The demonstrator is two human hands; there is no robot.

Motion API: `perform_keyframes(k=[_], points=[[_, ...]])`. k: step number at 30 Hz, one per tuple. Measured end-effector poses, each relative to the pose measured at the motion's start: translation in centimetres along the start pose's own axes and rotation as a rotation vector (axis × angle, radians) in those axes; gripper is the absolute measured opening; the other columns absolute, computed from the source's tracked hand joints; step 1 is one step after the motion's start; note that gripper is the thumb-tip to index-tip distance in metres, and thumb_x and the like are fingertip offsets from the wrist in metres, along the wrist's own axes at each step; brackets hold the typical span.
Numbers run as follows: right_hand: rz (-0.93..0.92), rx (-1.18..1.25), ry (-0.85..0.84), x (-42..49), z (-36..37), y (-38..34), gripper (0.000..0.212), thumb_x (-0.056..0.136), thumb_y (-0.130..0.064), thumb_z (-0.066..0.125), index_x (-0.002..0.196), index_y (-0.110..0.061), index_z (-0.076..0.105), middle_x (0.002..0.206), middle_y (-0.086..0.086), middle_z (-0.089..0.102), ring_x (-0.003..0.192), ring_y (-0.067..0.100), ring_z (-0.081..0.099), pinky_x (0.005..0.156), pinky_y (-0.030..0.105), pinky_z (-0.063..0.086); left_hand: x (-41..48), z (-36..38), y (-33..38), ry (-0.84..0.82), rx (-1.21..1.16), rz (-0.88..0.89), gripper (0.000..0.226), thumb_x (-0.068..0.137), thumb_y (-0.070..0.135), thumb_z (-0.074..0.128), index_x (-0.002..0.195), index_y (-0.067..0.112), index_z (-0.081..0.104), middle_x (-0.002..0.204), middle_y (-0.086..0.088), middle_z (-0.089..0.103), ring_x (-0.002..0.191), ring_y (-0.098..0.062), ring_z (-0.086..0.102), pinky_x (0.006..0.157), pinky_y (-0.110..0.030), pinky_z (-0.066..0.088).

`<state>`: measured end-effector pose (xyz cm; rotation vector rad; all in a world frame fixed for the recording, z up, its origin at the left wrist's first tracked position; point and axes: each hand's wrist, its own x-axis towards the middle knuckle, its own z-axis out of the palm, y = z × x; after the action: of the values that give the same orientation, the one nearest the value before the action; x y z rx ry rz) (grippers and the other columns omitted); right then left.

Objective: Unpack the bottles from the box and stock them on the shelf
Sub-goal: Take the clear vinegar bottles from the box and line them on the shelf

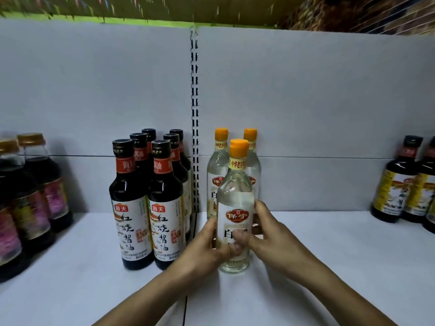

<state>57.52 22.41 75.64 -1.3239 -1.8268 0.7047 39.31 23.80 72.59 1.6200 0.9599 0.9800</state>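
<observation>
Our left hand and right hand reach in from the near edge and together clasp the clear bottle, which stands upright on the white shelf, just in front of two matching orange-capped bottles. The dark soy bottles sit just to its left. To finish well, we judge we should square the label forward, align it with the row behind, then let go gently so it doesn't rock.

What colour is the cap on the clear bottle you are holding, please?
Orange, on the clear bottle's cap, seen in the head view.
</observation>
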Motion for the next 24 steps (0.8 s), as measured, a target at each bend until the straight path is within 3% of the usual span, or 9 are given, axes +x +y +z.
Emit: perform_keyframes(k=[3, 5, 7, 9, 12, 14, 18, 24], points=[[0.018, -0.052, -0.008, 1.0, 0.2, 0.1, 0.047, 0.096, -0.033, 0.069, 0.129, -0.050, 0.040, 0.119, -0.023, 0.069, 0.103, -0.007, 0.067, 0.093, 0.023, 0.057, 0.8, 0.0, -0.2, 0.026, 0.034, 0.015, 0.062, 0.092, 0.008, 0.070, 0.144, 0.026, 0.042, 0.112, 0.018, 0.075, 0.104, 0.003, 0.070, 0.081, -0.016, 0.056], [0.035, -0.078, -0.013, 1.8, 0.6, 0.3, 0.046, 0.096, -0.034, 0.068, 0.131, -0.047, 0.040, 0.121, -0.020, 0.068, 0.106, -0.002, 0.067, 0.095, 0.026, 0.056, 1.5, 0.0, -0.5, 0.066, 0.017, 0.003, 0.062, 0.094, 0.002, 0.066, 0.147, 0.019, 0.037, 0.105, 0.014, 0.075, 0.094, 0.007, 0.071, 0.074, -0.011, 0.055], [0.059, -0.090, -0.012, 2.5, 1.0, 0.7, 0.049, 0.097, -0.036, 0.066, 0.138, -0.042, 0.040, 0.126, -0.018, 0.066, 0.113, 0.007, 0.066, 0.101, 0.032, 0.054, 1.9, 0.1, -0.6, 0.105, 0.005, -0.005, 0.068, 0.095, 0.008, 0.067, 0.149, 0.024, 0.029, 0.117, 0.015, 0.066, 0.094, 0.007, 0.069, 0.070, -0.009, 0.054], [0.080, -0.078, -0.001, 3.0, 1.5, 0.9, 0.048, 0.096, -0.041, 0.064, 0.138, -0.042, 0.042, 0.129, -0.014, 0.067, 0.117, 0.011, 0.066, 0.104, 0.039, 0.054, 2.5, 0.0, -1.0, 0.146, -0.010, 0.008, 0.081, 0.093, 0.018, 0.072, 0.152, 0.031, 0.019, 0.129, 0.014, 0.060, 0.109, 0.004, 0.063, 0.078, -0.011, 0.055], [0.110, -0.088, 0.027, 3.6, 2.0, 1.3, 0.051, 0.086, -0.056, 0.059, 0.133, -0.045, 0.044, 0.132, -0.010, 0.067, 0.118, 0.016, 0.067, 0.097, 0.046, 0.057, 3.2, -0.4, -1.5, 0.206, 0.028, 0.046, 0.104, 0.077, 0.047, 0.081, 0.154, 0.040, 0.011, 0.132, 0.021, 0.057, 0.120, 0.001, 0.060, 0.104, -0.031, 0.053], [0.127, -0.110, 0.032, 4.0, 2.4, 1.4, 0.052, 0.086, -0.057, 0.059, 0.135, -0.044, 0.044, 0.132, -0.009, 0.067, 0.117, 0.018, 0.067, 0.096, 0.045, 0.058, 3.5, -0.6, -2.1, 0.247, 0.059, 0.065, 0.110, 0.069, 0.066, 0.080, 0.154, 0.047, 0.012, 0.140, 0.020, 0.056, 0.129, -0.002, 0.057, 0.112, -0.041, 0.048], [0.160, -0.176, 0.071, 4.4, 3.0, 1.4, 0.049, 0.084, -0.055, 0.060, 0.128, -0.041, 0.044, 0.126, -0.008, 0.070, 0.113, 0.019, 0.069, 0.098, 0.040, 0.056, 3.1, -0.4, -2.9, 0.277, 0.177, 0.119, 0.088, 0.083, 0.055, 0.067, 0.153, 0.051, 0.014, 0.152, 0.023, 0.043, 0.141, 0.001, 0.043, 0.120, -0.038, 0.038], [0.192, -0.260, 0.060, 4.6, 3.7, 1.6, 0.060, 0.086, -0.063, 0.057, 0.138, -0.037, 0.039, 0.136, -0.004, 0.066, 0.122, 0.024, 0.065, 0.102, 0.040, 0.052, 3.5, -0.3, -4.0, 0.284, 0.345, 0.112, 0.100, 0.087, 0.052, 0.060, 0.158, 0.045, -0.009, 0.168, 0.017, 0.019, 0.155, -0.001, 0.015, 0.127, -0.043, 0.022]])
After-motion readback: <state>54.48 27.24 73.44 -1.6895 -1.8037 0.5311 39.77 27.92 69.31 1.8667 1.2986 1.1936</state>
